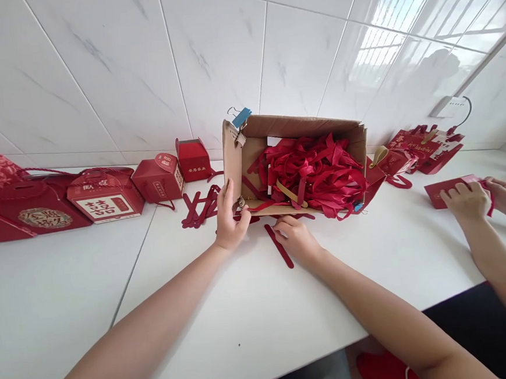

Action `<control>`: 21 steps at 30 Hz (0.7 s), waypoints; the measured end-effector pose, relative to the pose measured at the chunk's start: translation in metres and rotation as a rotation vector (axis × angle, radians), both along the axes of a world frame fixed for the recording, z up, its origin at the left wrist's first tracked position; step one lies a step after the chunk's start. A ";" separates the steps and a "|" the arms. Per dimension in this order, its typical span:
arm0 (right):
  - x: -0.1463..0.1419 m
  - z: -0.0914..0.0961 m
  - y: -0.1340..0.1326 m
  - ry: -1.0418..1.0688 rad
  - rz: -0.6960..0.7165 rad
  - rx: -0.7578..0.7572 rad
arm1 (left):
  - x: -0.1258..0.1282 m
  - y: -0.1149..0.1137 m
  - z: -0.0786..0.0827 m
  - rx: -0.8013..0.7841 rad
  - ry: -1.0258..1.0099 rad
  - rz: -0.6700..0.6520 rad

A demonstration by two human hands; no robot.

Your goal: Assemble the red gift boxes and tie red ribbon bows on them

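Note:
A cardboard box (233, 156) full of red ribbon strips (317, 173) lies on its side on the white counter, its opening toward me. My left hand (229, 215) rests against the box's front left corner, fingers curled on the edge. My right hand (296, 238) lies knuckles up just in front of the box, fingers closed on a flat red strip (279, 247) on the counter.
Several red gift boxes (104, 195) stand along the tiled wall at left. Loose red strips (202, 208) lie left of the carton. At right, another person's two hands (477, 198) press on a flat red box; more red boxes (425, 147) are behind.

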State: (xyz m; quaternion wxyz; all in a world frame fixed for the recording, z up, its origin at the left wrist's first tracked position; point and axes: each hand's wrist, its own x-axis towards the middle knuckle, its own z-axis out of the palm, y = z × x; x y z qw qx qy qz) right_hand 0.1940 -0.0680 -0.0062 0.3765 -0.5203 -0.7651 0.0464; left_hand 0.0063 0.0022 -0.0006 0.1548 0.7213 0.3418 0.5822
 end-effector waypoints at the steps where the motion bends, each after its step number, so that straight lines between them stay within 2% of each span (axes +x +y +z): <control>1: 0.002 -0.002 0.002 0.015 -0.019 -0.006 | 0.000 0.000 0.000 0.002 0.004 0.000; 7: 0.007 -0.013 0.016 0.115 -0.134 -0.048 | 0.000 0.001 0.000 0.012 0.001 -0.004; 14: 0.006 -0.007 0.014 0.233 -0.146 -0.083 | 0.000 0.001 0.000 0.003 -0.001 -0.013; 21: 0.009 -0.001 0.004 0.399 -0.226 -0.145 | 0.000 0.000 0.001 0.001 0.010 -0.014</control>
